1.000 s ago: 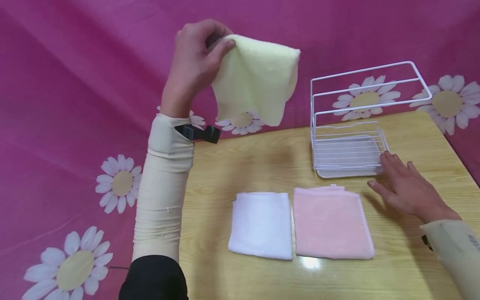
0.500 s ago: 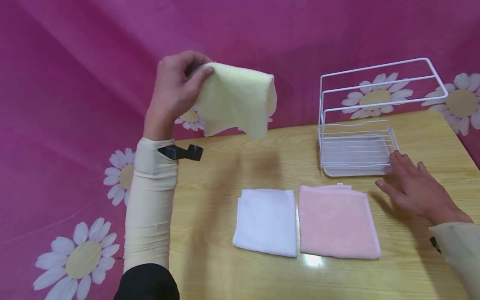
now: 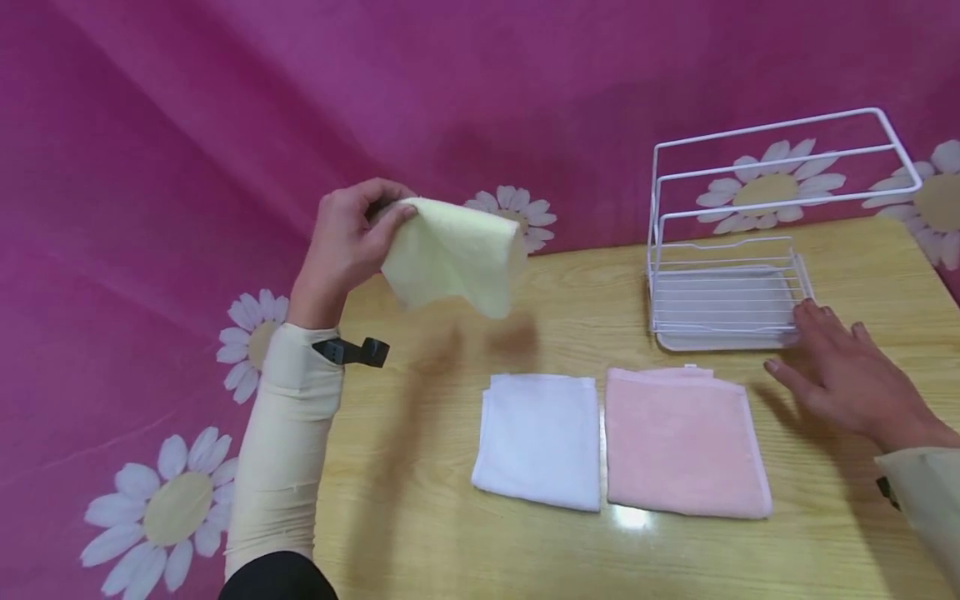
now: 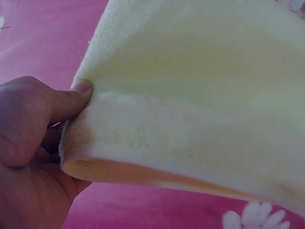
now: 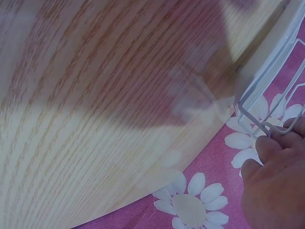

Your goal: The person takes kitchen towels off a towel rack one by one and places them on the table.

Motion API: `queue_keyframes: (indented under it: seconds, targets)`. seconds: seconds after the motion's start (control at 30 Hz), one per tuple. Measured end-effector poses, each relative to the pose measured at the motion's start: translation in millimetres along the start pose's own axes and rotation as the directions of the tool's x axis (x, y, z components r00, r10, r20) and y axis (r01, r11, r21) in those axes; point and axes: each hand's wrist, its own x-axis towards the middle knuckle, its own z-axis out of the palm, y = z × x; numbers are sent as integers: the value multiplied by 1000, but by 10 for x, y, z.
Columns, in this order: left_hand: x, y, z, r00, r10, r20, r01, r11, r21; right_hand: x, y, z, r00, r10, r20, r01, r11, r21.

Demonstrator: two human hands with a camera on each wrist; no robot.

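Note:
A folded pale yellow towel (image 3: pixel 457 254) hangs in the air above the far left of the table, its top edge pinched between thumb and fingers of my left hand (image 3: pixel 348 246). In the left wrist view the thumb presses on the near face of the yellow towel (image 4: pixel 190 105). My right hand (image 3: pixel 862 375) has its fingers stretched out, with the fingertips at the right front corner of a white wire rack (image 3: pixel 723 308). A white folded towel (image 3: pixel 540 442) and a pink folded towel (image 3: pixel 686 442) lie side by side on the table.
The wire rack stands at the back right, with tall wire bars (image 3: pixel 787 200) on top and a white tray (image 3: pixel 723 342) at its base. A pink-purple flowered cloth (image 3: pixel 585 108) hangs behind the wooden table (image 3: pixel 555 550).
My left hand has come down and to the left with the yellow towel, closer to the table. The right hand stays at the rack; the view has shifted slightly.

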Motion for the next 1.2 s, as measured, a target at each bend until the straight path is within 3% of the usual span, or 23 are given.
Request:
queue_keyframes:
  seconds: [0.27, 0.6, 0.9, 1.2]
  targets:
    - [-256, -226, 55, 1000, -10, -1, 10, 998, -59, -6, 12, -27, 1000, -19, -12, 19, 1000, 9]
    - [-557, -492, 112, 994, -98, 56, 101, 993, -55, 3, 20, -41, 1000, -16, -7, 15, 1000, -9]
    - [-793, -751, 242, 975, -183, 129, 195, 977, -88, 18, 39, -6, 1000, -15, -16, 15, 1000, 7]
    - [-1041, -1078, 392, 961, -201, 189, 227, 966, -127, 33, 26, 22, 1000, -27, -15, 28, 999, 26]
